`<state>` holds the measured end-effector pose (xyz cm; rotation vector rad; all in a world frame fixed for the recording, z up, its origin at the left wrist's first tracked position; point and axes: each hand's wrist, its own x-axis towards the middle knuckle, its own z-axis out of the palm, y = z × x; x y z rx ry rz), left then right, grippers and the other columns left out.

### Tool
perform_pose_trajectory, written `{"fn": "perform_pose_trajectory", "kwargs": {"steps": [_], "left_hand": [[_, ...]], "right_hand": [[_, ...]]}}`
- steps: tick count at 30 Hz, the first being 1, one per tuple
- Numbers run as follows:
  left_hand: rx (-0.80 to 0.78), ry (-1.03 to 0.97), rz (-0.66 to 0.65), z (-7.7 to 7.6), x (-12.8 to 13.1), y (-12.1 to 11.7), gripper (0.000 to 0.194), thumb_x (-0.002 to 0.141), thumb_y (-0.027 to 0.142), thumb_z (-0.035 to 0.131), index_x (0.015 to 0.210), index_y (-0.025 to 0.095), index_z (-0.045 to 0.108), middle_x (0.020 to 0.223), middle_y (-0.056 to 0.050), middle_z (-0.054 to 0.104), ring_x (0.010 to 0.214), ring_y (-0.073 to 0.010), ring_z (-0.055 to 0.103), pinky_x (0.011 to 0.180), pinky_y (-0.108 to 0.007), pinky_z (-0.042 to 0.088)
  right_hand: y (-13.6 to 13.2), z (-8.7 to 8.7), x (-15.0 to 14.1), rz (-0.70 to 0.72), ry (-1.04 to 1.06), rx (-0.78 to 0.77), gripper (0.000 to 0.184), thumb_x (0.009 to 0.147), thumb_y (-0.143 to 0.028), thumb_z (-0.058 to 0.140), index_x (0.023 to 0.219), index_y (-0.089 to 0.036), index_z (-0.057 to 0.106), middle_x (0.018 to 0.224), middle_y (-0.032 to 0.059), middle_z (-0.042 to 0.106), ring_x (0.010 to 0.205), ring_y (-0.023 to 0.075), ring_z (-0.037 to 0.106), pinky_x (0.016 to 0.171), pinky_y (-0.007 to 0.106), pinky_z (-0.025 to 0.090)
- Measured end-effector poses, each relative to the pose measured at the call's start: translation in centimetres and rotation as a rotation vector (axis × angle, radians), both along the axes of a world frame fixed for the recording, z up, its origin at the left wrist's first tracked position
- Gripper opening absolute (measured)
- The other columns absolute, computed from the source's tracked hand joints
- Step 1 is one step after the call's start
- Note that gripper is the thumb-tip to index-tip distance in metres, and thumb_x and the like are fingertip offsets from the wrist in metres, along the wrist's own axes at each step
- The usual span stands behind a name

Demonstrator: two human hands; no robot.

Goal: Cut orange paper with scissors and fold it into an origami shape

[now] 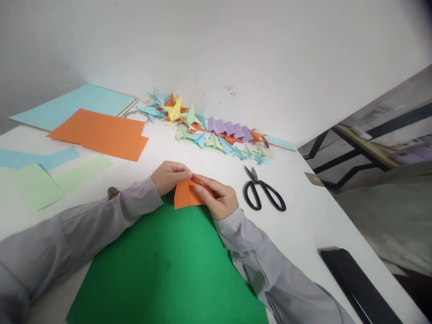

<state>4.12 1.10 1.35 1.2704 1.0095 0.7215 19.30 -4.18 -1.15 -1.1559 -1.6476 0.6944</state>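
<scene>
White table (pixel 303 220), left hand (pixel 170 177) and right hand (pixel 222 196) both pinched on small orange paper (pixel 184 195)

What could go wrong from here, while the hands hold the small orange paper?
The orange paper is between the left hand and right hand; uneven pressure might crease it crookedly. The scissors lie near the right hand with blades slightly parted, so a sideways reach could meet them. The folded pieces are crowded together; a careless push might bend some.

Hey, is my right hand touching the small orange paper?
Touching. The head view shows the right hand holding the small orange paper, its thumb lying on the near side.
</scene>
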Motion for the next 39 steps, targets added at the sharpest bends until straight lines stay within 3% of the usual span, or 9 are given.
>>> {"fn": "perform_pose_trajectory", "kwargs": {"steps": [4, 8, 11, 20, 28, 31, 36, 39], "left_hand": [[0.034, 0.014, -0.001, -0.2, -0.1, 0.0, 0.020, 0.060, 0.031, 0.062, 0.065, 0.012, 0.061, 0.049, 0.004, 0.051, 0.045, -0.0066, 0.042, 0.043, -0.019, 0.032], [0.081, 0.030, 0.003, -0.5, -0.2, 0.0, 0.021, 0.060, 0.031, 0.062, 0.065, 0.011, 0.062, 0.049, 0.004, 0.052, 0.046, -0.0069, 0.042, 0.045, -0.020, 0.032], [0.124, 0.050, 0.003, -0.6, -0.3, 0.1, 0.022, 0.060, 0.032, 0.062, 0.067, 0.011, 0.063, 0.052, 0.002, 0.055, 0.049, -0.0080, 0.045, 0.049, -0.021, 0.034], [0.241, 0.058, 0.019, -1.0, -0.3, 0.4, 0.021, 0.061, 0.031, 0.063, 0.068, 0.012, 0.068, 0.062, -0.002, 0.065, 0.061, -0.0127, 0.054, 0.061, -0.026, 0.042], [0.201, 0.011, 0.033, -1.0, -0.3, 0.4, 0.021, 0.058, 0.030, 0.066, 0.067, 0.012, 0.069, 0.064, -0.003, 0.067, 0.063, -0.0135, 0.056, 0.063, -0.026, 0.044], [0.153, -0.006, 0.029, -0.9, -0.3, 0.3, 0.020, 0.058, 0.030, 0.067, 0.067, 0.012, 0.068, 0.062, -0.001, 0.064, 0.058, -0.0108, 0.053, 0.056, -0.023, 0.041], [-0.063, -0.027, 0.080, -0.7, -0.2, 0.1, 0.026, 0.065, 0.037, 0.059, 0.071, 0.012, 0.066, 0.054, 0.001, 0.056, 0.045, -0.0072, 0.045, 0.042, -0.019, 0.033], [-0.076, -0.033, 0.093, -0.6, -0.1, 0.0, 0.028, 0.066, 0.039, 0.059, 0.070, 0.013, 0.065, 0.053, 0.002, 0.054, 0.044, -0.0067, 0.044, 0.041, -0.019, 0.033]], "right_hand": [[0.4, 0.0, 0.0, -0.063, 0.107, -0.099, 0.027, 0.079, -0.040, 0.052, 0.089, -0.022, 0.069, 0.092, 0.0029, 0.070, 0.090, 0.0180, 0.063, 0.081, 0.031, 0.049], [0.9, -0.6, 0.1, -0.058, 0.187, -0.261, 0.031, 0.071, -0.045, 0.061, 0.084, -0.018, 0.067, 0.060, 0.0004, 0.064, 0.057, 0.0132, 0.058, 0.053, 0.025, 0.046], [1.1, -0.9, 0.1, -0.044, 0.281, -0.349, 0.033, 0.065, -0.045, 0.066, 0.080, -0.016, 0.065, 0.048, -0.0035, 0.055, 0.044, 0.0088, 0.048, 0.044, 0.022, 0.038], [1.1, -0.9, -0.1, -0.085, 0.293, -0.379, 0.033, 0.059, -0.045, 0.069, 0.069, -0.015, 0.063, 0.043, -0.0040, 0.052, 0.042, 0.0081, 0.045, 0.043, 0.021, 0.036], [1.2, -0.9, -0.2, -0.102, 0.262, -0.369, 0.035, 0.058, -0.047, 0.069, 0.068, -0.015, 0.061, 0.041, -0.0061, 0.046, 0.039, 0.0058, 0.037, 0.040, 0.020, 0.028], [1.2, -0.9, -0.2, -0.105, 0.283, -0.369, 0.033, 0.058, -0.045, 0.069, 0.068, -0.014, 0.061, 0.040, -0.0065, 0.046, 0.038, 0.0055, 0.036, 0.040, 0.020, 0.027], [1.2, -0.9, -0.1, -0.115, 0.321, -0.385, 0.032, 0.058, -0.044, 0.069, 0.068, -0.015, 0.062, 0.042, -0.0053, 0.049, 0.039, 0.0066, 0.040, 0.040, 0.020, 0.031], [1.2, -1.0, -0.1, -0.120, 0.307, -0.382, 0.032, 0.058, -0.044, 0.069, 0.068, -0.015, 0.062, 0.042, -0.0051, 0.050, 0.039, 0.0067, 0.041, 0.040, 0.020, 0.032]]}}
